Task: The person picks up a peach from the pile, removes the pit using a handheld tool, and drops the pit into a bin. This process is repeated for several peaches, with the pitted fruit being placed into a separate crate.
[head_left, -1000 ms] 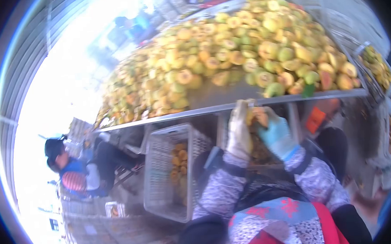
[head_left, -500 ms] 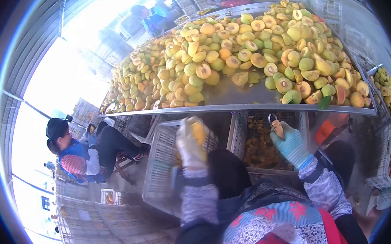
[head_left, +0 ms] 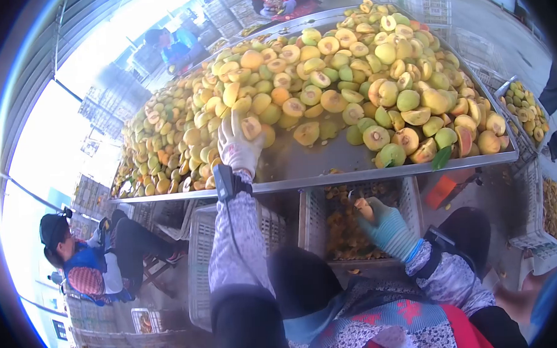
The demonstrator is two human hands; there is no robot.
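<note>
1. The left hand [head_left: 237,146] in a white glove reaches up onto the long steel table [head_left: 328,162], fingers closed around a halved yellow-orange peach [head_left: 250,128] at the near edge of the peach heap [head_left: 323,66]
2. The right hand [head_left: 386,228] in a blue glove grips a small pitting tool [head_left: 362,206] below the table's front rim, over a white slatted plastic crate [head_left: 349,227]

A seated person in a black cap and blue top [head_left: 77,260] sits low at the left beside stacked white plastic crates [head_left: 95,110]. A green leaf [head_left: 441,157] lies at the metal table's front edge. An orange plastic piece [head_left: 439,192] hangs beneath it.
</note>
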